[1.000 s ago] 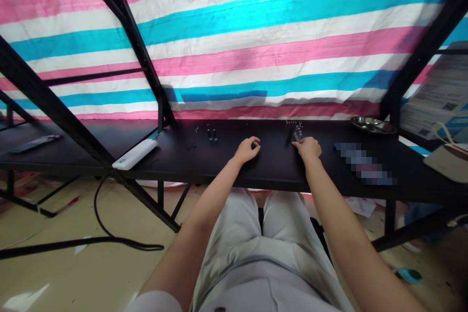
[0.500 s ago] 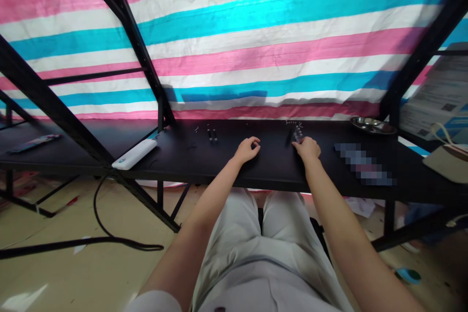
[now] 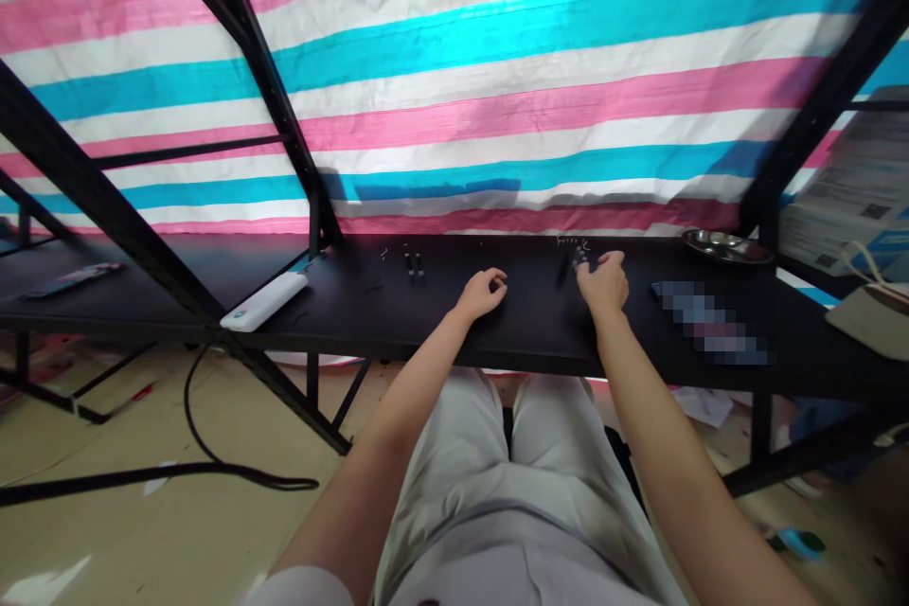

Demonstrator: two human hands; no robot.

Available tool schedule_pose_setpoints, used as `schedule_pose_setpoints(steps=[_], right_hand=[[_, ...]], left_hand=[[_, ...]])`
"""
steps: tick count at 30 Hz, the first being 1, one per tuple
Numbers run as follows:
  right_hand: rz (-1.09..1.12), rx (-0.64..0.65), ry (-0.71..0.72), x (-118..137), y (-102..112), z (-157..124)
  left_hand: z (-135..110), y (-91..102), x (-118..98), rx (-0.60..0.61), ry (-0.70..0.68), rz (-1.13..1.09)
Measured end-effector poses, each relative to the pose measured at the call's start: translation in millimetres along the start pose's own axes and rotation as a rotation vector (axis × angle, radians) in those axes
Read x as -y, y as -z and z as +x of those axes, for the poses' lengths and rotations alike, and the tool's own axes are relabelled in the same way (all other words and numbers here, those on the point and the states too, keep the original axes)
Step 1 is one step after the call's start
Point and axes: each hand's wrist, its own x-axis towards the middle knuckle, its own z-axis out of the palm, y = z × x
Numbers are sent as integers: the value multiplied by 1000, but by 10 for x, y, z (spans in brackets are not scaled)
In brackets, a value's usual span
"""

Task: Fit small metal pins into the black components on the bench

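My left hand (image 3: pixel 486 294) rests on the black tabletop (image 3: pixel 355 303), its fingers loosely curved with a gap to the thumb and nothing visible between them. Farther right, my right hand (image 3: pixel 603 288) has thumb and fingers apart beside a cluster of small greyish, clear-looking pieces (image 3: pixel 579 258). The fingers partly cover that cluster; whether they touch it I cannot tell. A dark, narrow item (image 3: pixel 565 265) lies just left of the cluster. Behind it runs a row of tiny pale bits (image 3: pixel 572 241). Two small dark cylinders with light ends (image 3: pixel 414 265) stand or lie left of my left hand.
A shiny metal dish (image 3: pixel 728 246) sits at the back right, near a blurred flat packet (image 3: pixel 710 322). On the left lies a white oblong device (image 3: pixel 265 301) beside black frame posts (image 3: pixel 262 85). A striped sheet (image 3: pixel 497 95) hangs behind the table.
My right hand's fingers have moved apart and turned slightly up and right from the cluster of small pieces. My left hand keeps its place and shape.
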Motion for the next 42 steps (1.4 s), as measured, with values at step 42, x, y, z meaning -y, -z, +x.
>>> schedule_pose_setpoints(steps=[42], right_hand=[[-307,505,633,183,-288,-230]], left_hand=[[534,1772,659,426,-151,975]])
